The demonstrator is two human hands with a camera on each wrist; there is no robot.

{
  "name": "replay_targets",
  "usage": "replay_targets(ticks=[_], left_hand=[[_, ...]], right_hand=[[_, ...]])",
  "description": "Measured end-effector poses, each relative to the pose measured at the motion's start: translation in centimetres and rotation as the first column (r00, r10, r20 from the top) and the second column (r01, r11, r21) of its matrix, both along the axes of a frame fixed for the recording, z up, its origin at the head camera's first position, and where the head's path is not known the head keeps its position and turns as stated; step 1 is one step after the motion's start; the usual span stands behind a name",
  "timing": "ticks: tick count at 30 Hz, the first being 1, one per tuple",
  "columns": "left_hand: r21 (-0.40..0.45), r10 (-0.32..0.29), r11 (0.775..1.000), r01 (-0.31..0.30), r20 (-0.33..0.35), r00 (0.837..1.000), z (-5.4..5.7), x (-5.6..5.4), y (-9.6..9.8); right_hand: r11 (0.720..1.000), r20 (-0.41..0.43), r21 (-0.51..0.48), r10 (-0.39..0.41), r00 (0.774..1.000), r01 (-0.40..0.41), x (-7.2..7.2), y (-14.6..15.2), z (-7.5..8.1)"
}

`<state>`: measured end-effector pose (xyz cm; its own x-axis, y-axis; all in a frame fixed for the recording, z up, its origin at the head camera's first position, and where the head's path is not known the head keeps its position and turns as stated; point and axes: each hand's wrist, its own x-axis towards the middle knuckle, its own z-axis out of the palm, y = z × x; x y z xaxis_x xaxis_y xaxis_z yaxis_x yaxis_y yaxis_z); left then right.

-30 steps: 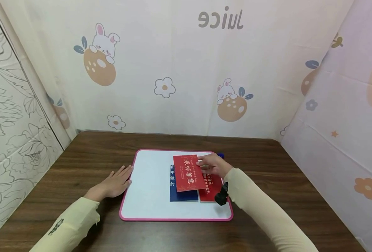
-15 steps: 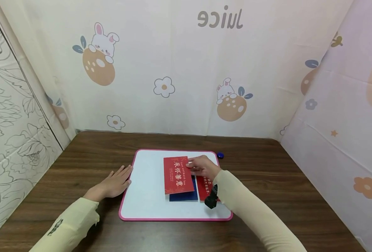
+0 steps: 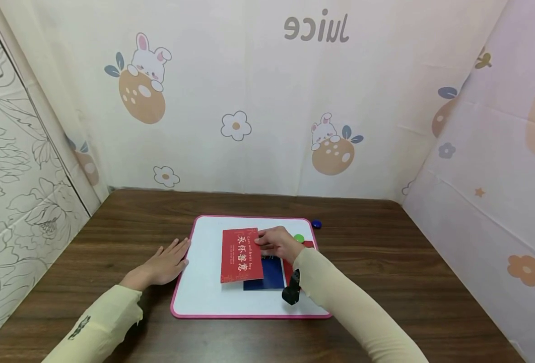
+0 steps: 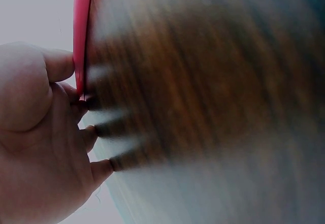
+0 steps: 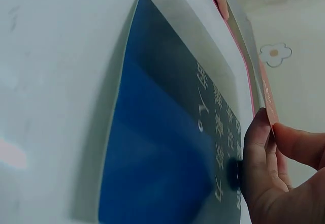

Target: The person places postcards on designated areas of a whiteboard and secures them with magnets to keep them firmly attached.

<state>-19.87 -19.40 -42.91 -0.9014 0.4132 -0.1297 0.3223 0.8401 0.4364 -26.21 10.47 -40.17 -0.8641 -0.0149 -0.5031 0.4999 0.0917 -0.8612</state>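
Note:
My right hand (image 3: pixel 280 243) pinches the right edge of a red card (image 3: pixel 242 256) with white and gold lettering, between thumb and fingers. The card hangs over the whiteboard (image 3: pixel 204 297) and overlaps a dark blue card (image 3: pixel 267 280) lying on it. In the right wrist view the blue card (image 5: pixel 162 132) lies under the hand, with white characters along one side. My left hand (image 3: pixel 165 263) rests with extended fingers at the board's left edge, its fingertips and thumb right at the pink rim (image 4: pixel 83 26).
A second red card (image 3: pixel 310 244) lies on the right of the board, mostly behind my right forearm. A green round magnet (image 3: pixel 298 238) sits just above it. One blue round piece (image 3: pixel 316 224) lies on the brown table (image 3: pixel 385 242) beyond the board's upper right corner.
My right hand has moved left with the red card, from above the blue card toward the board's middle. The green magnet has come into view. My left hand has stayed in place.

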Motion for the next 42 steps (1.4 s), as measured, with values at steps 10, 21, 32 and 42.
replay_targets(ticks=[10, 21, 32, 42], left_hand=[[-0.022, 0.021, 1.0, -0.021, 0.009, 1.0, 0.0, 0.1, 0.1], [-0.026, 0.034, 0.999, -0.033, 0.006, 0.999, -0.3, -0.1, 0.1], [-0.029, 0.032, 0.999, -0.032, 0.002, 0.999, -0.2, -0.1, 0.2], [-0.029, 0.025, 0.999, -0.025, -0.015, 1.0, 0.0, -0.1, 0.1]], right_hand=[[0.999, -0.021, -0.04, 0.011, 1.0, -0.012, 0.7, -2.1, -0.4], [0.999, -0.032, -0.053, 0.011, 0.999, -0.013, 1.0, -3.9, -0.3], [1.0, -0.056, -0.016, 0.001, 0.998, -0.002, 1.0, -4.5, -0.4], [0.984, -0.189, 0.164, 0.104, 0.976, -0.073, 1.6, -4.9, -0.4]])
